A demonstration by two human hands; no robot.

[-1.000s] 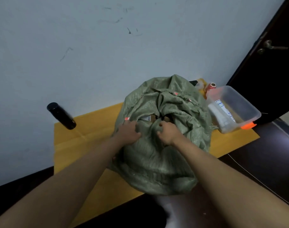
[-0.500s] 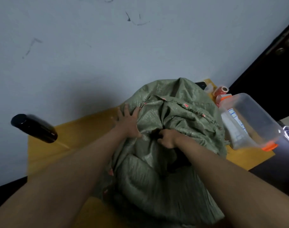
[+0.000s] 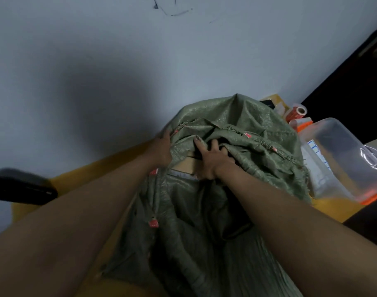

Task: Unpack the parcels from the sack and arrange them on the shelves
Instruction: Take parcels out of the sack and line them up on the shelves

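A green woven sack (image 3: 243, 116) lies on the yellow table (image 3: 80, 179), its mouth toward me. My left hand (image 3: 160, 151) grips the sack's left rim, with the fingertips hidden behind the fabric. My right hand (image 3: 212, 160) reaches into the open mouth with fingers extended and thumb up against the cloth. It rests on a tan cardboard parcel (image 3: 183, 166) that shows just inside. The rest of the sack's contents are hidden.
A black cylinder (image 3: 22, 190) lies at the table's left end. A clear plastic box (image 3: 344, 159) with orange clips stands right of the sack, and a red tape roll (image 3: 297, 112) lies behind it. The wall is close behind; a dark door (image 3: 355, 88) is at the right.
My view has moved closer over the sack. My left hand slid to the sack's left rim and pulled it open. My right hand went into the mouth, and a cardboard parcel now shows.
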